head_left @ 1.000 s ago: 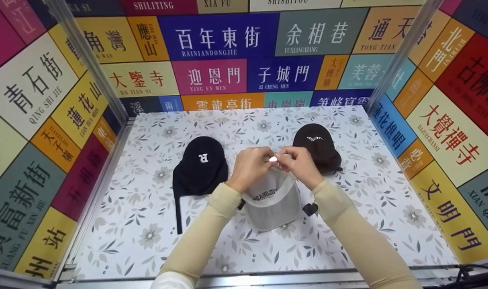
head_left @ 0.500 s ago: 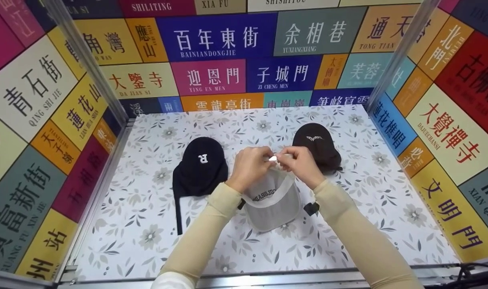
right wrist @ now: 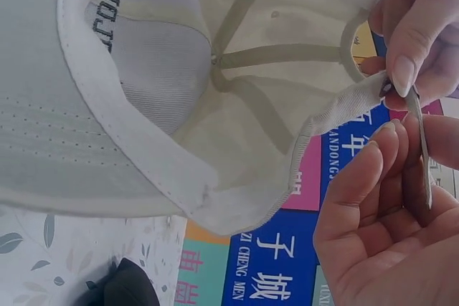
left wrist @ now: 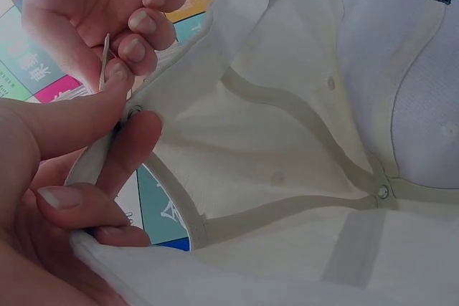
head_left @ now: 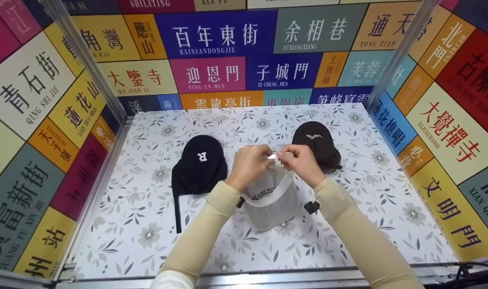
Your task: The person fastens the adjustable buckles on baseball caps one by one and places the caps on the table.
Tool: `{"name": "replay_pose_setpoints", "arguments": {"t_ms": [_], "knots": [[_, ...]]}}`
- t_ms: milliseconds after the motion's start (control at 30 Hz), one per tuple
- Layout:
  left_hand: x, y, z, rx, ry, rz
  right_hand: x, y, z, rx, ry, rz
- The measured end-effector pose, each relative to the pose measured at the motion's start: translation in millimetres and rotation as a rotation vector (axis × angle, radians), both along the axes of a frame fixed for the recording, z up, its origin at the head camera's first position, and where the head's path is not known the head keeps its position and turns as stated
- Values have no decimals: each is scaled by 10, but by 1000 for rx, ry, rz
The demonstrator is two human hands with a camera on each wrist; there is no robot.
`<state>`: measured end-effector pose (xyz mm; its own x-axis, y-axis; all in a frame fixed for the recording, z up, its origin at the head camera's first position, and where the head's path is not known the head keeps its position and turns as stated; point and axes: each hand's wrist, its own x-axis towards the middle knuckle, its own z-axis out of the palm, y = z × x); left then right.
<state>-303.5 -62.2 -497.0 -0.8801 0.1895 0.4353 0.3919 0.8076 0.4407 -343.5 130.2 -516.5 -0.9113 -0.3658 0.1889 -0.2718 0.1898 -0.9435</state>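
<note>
An off-white baseball cap faces me with its inside showing, the brim toward me and dark COLORADO lettering seen reversed. Between the hands runs the cap's back strap, with a small metal fastener on it. My left hand pinches the strap beside this fastener, thumb against fingers. The strap's narrow loose end reaches to my right hand, whose thumb and curled fingers pinch it. In the left wrist view, the tip of that end sticks up past the right fingertips.
To the left lies a black cap with a white R and a long dark strap. A dark brown cap sits behind the right hand. Sign-printed panels enclose the flower-patterned table.
Both hands stay almost in place on the strap, and the right fingers shift slightly at its end. The caps have not moved; the head view tilts a little.
</note>
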Motion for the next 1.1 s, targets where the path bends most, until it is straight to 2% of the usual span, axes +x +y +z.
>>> {"name": "replay_pose_setpoints", "arguments": {"t_ms": [167, 433, 667, 867, 1100], "knots": [[-6, -1, 0, -6, 1, -4, -15, -11, 7, 26, 22, -12], [9, 8, -3, -2, 6, -10, 30, -69, 54, 95, 5, 10], [2, -10, -15, 23, 13, -32, 10, -68, 42, 83, 26, 30], [13, -21, -17, 24, 0, -32, 24, -83, 55, 79, -23, 37], [-6, -28, 30, 29, -15, -39, 174, -122, 332, 82, -18, 43]]}}
